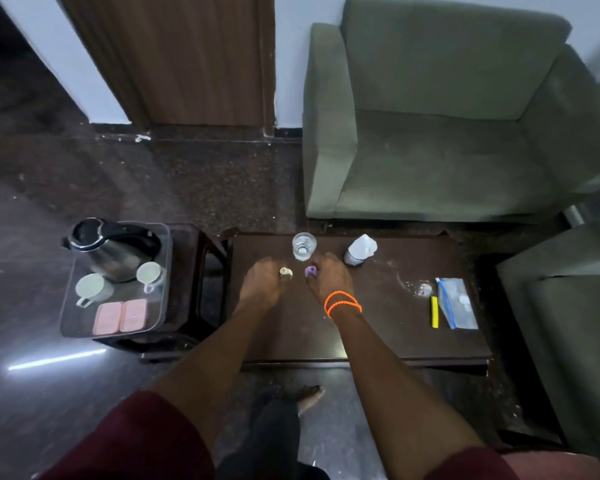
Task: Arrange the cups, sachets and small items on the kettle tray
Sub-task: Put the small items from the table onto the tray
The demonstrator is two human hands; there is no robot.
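Well, through the head camera both hands were down on the dark coffee table [378, 334], close to its far edge. The left hand [262, 282] had its fingers curled round a small cream item [285, 271], and the right hand [329, 277], with orange bands [342, 303] on its wrist, pinched a small purple item [310, 270]. Just beyond them, at the far edge, stood a glass [304, 245], and near it on the right a small bottle [360, 250]. Toward the table's right edge lay a clear zip bag [457, 308] with a yellow stick [434, 317] just beside it.

Over on the side stool sat the kettle tray [70, 323]: the kettle [113, 247] at its far side, two cups [92, 289] in front of it, two pink sachets [120, 317] by the near edge.

The risk, as I judged it, was that glass: it stood between the two sets of knuckles, so a careless lift could tip it. The small items also looked easy to drop on the carry across the gap to the tray, and the tray's free space looked tight beside the cups.
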